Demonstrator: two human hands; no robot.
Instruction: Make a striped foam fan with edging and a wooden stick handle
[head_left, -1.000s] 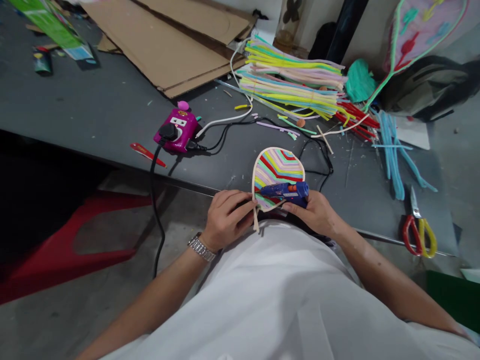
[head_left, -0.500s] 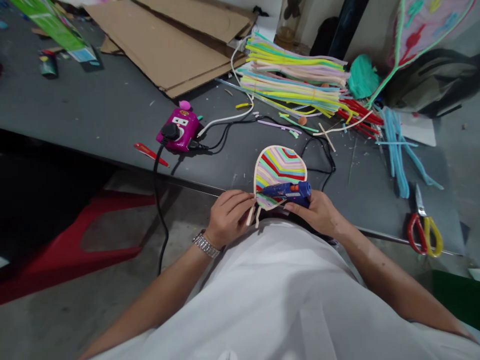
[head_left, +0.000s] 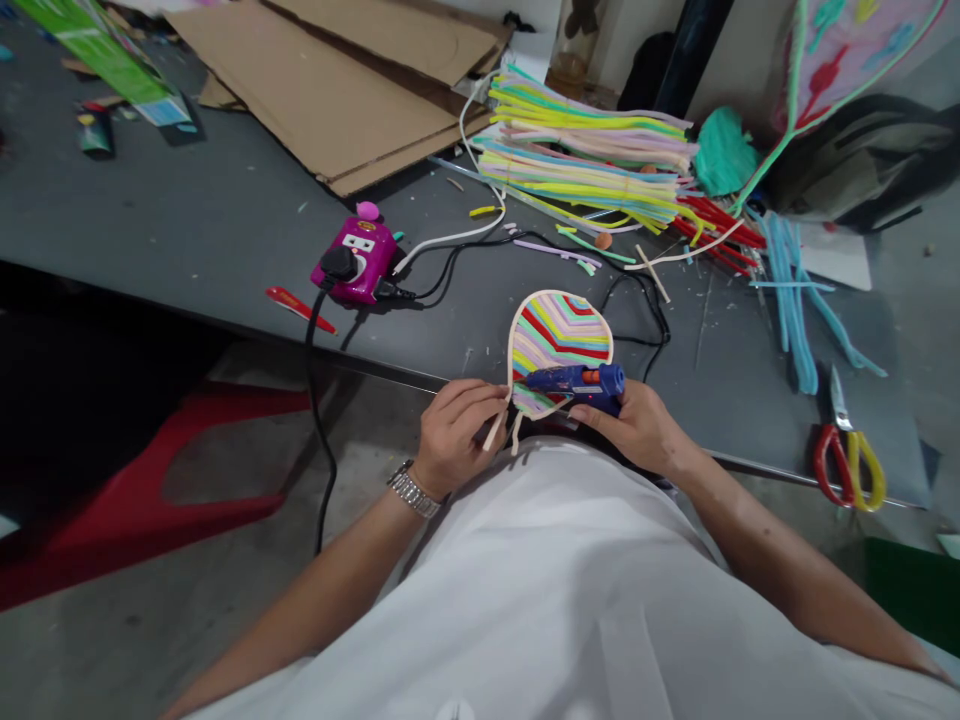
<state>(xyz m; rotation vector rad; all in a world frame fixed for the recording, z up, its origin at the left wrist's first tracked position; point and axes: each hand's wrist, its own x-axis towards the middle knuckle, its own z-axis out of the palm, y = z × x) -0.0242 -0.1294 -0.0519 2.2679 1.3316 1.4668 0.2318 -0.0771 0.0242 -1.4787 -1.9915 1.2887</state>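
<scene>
In my right hand is a blue glue gun, its nozzle pointing left at the lower left rim of a striped piece. That piece is rounded, covered in rows of coloured pipe cleaners, and edged with a cream one. My left hand has its fingers pinched on the loose end of the cream pipe cleaner, beside the nozzle tip. A second cream end hangs down just right of it. The glue gun covers part of the piece's lower half.
A purple power socket with black cords and a red cutter lie left. Bundled pipe cleaners and cardboard sheets fill the back. Blue pipe cleaners and scissors are at the right.
The cream end in my left fingers has swung slightly to the left, away from the other hanging end. My right hand and the glue gun stay nearly in place.
</scene>
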